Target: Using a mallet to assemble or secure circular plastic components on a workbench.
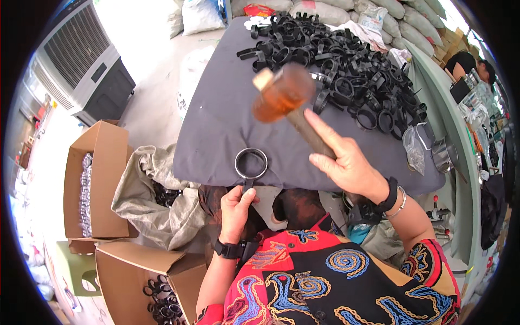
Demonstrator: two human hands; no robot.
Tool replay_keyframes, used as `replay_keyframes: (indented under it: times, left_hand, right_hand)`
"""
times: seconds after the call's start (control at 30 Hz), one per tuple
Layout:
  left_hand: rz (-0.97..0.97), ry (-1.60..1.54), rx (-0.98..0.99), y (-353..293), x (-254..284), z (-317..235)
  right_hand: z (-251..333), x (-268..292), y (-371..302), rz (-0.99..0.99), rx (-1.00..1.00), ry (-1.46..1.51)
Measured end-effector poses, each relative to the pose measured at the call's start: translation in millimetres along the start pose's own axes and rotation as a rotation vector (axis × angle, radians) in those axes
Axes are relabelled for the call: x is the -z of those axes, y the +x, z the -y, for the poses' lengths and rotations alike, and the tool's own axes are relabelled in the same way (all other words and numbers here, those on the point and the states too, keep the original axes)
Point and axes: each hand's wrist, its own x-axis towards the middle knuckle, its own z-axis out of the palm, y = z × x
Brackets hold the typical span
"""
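Observation:
My left hand [236, 210] pinches the short black handle of a ring-shaped part [264, 170], which has a silvery metal band around its rim. The ring lies at the near edge of the grey cloth-covered table [216, 130]. Raised over the table, my right hand [346, 165] is wrapped round the handle of a mallet [287, 92] with an amber, see-through head. The mallet head is smeared by motion and stands apart from the ring, above and to its right.
A big pile of black ring parts [336, 65] covers the table's far right. A clear plastic bag [415, 151] and a metal cup [444, 154] are at the right edge. Cardboard boxes [108, 179], a woven sack [162, 216] and an air cooler [81, 59] stand left. Another person [468, 65] is far right.

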Motion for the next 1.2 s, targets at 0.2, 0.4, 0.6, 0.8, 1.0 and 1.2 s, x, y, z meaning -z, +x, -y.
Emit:
replay_keyframes:
  times: [0.2,0.4,0.6,0.8,1.0,1.2]
  left_hand:
    - [-0.012,-0.001,0.035,-6.5,0.7,4.6]
    - [-0.005,0.009,0.033,-5.1,0.0,0.4]
    - [-0.009,0.1,0.053,-4.0,0.5,1.6]
    - [0.012,-0.02,0.025,0.5,-2.7,2.1]
    - [0.009,-0.014,0.025,0.6,-0.3,3.9]
    - [0.004,0.082,0.021,-3.8,-1.5,0.5]
  right_hand:
    - [-43.7,-41.2,-8.1,0.158,-0.074,-0.035]
    - [-6.0,-8.3,-19.0,-0.033,-0.106,0.074]
    - [-35.7,-23.5,-44.9,0.204,-0.261,-0.018]
    - [-36.2,-31.9,-60.4,0.246,0.033,-0.413]
    - [-6.4,-35.8,-24.2,0.153,0.167,-0.287]
    - [-27.8,-65.3,15.0,0.235,0.119,-0.401]
